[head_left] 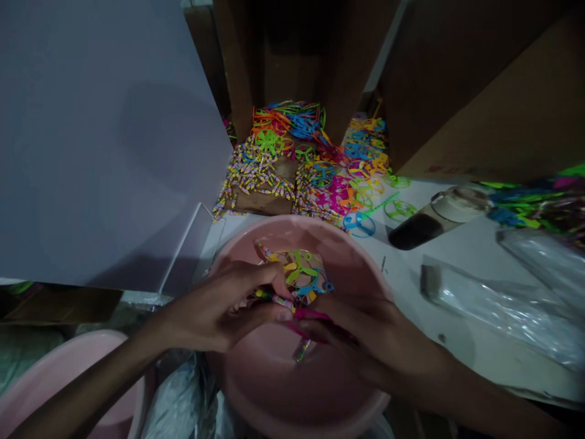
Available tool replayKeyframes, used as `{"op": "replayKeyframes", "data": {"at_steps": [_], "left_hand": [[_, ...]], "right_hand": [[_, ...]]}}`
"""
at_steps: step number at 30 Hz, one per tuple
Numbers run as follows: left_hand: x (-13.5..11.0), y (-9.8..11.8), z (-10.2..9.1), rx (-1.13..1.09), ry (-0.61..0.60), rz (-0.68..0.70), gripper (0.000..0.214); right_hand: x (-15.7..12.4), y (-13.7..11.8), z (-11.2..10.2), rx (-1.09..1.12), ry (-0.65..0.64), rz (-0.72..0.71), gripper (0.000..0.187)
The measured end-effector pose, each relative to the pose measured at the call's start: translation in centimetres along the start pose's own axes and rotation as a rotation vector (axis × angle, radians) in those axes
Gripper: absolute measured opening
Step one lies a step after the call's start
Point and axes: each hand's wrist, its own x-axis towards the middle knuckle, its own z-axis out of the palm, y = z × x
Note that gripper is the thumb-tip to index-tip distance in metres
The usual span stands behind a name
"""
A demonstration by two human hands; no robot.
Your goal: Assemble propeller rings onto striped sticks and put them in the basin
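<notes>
Both my hands meet over a pink plastic basin (347, 256). My left hand (219, 311) is closed in a pinch on a small striped candy stick (274, 299). My right hand (365, 341) is closed on a magenta plastic stick (311, 314). Just beyond my fingers, a few coloured plastic propeller rings (304, 274) lie inside the basin. Another wrapped stick (302, 350) lies below my fingers on the basin's floor.
A heap of coloured propeller rings and sticks (320, 164) covers the table's far end between brown boards. A bottle (434, 219) lies on its side to the right, beside clear plastic bags (503, 305). A grey panel (100, 140) stands at left. A second pink basin (55, 378) sits bottom left.
</notes>
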Motion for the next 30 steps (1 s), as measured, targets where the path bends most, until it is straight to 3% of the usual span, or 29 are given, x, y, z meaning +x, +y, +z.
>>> {"op": "replayKeyframes", "data": {"at_steps": [5, 10, 14, 17, 18, 20, 22, 23, 26, 30], "left_hand": [[0.0, -0.2, 0.0, 0.03, -0.018, -0.043, 0.011], [0.5, -0.8, 0.7, 0.024, 0.033, -0.092, 0.014], [1.6, -0.9, -0.1, -0.041, 0.047, -0.065, 0.019], [2.8, -1.8, -1.9, -0.114, 0.022, -0.003, 0.03], [3.4, -2.7, -2.6, -0.118, 0.073, -0.003, 0.035], [5.1, -5.4, -4.2, -0.058, 0.28, -0.058, 0.046], [7.4, -9.2, -5.7, 0.145, 0.557, -0.195, 0.049], [8.6, -11.4, -6.3, 0.207, 0.617, -0.249, 0.047], [11.7, -17.3, -7.0, 0.355, 0.667, -0.366, 0.035], [13.9, -22.2, -6.6, 0.54, 0.703, -0.53, 0.052]], "right_hand": [[0.1, 0.5, 0.0, -0.001, -0.024, 0.005, 0.017], [0.8, 1.1, 0.0, -0.067, 0.033, -0.049, 0.017], [2.3, 1.4, -1.4, -0.016, -0.041, 0.089, 0.011], [3.4, 3.0, -3.8, 0.04, -0.026, 0.112, 0.042], [3.8, 4.1, -4.8, 0.06, 0.042, 0.096, 0.048], [5.1, 7.3, -6.7, 0.074, 0.227, 0.109, 0.039], [6.9, 11.4, -8.4, -0.08, 0.422, 0.22, 0.039], [7.9, 13.6, -9.0, -0.19, 0.498, 0.317, 0.04], [10.7, 19.5, -10.1, -0.331, 0.614, 0.491, 0.054], [12.7, 25.1, -10.5, -0.448, 0.701, 0.739, 0.091]]}}
